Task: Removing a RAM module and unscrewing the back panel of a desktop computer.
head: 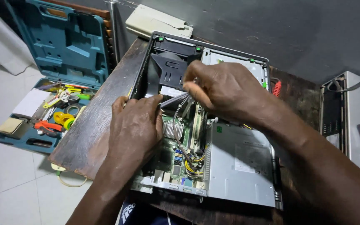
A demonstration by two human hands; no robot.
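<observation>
An open desktop computer case (246,179) lies flat on a dark wooden table (92,133), its green motherboard (176,160) and black fan shroud (167,68) exposed. My left hand (134,125) rests on the case's left edge, fingertips touching a grey flat ribbon cable (172,100). My right hand (223,89) reaches in from the right, fingers pinched on the same bundle of grey cables above the board. A silver power supply cover (240,162) fills the case's right half.
An open teal tool case (59,54) with tape rolls, pliers and screwdrivers sits on the tiled floor at left. A beige device (157,21) lies behind the computer. Another grey computer case (346,112) stands at the right, a red screwdriver handle (276,88) beside the open case.
</observation>
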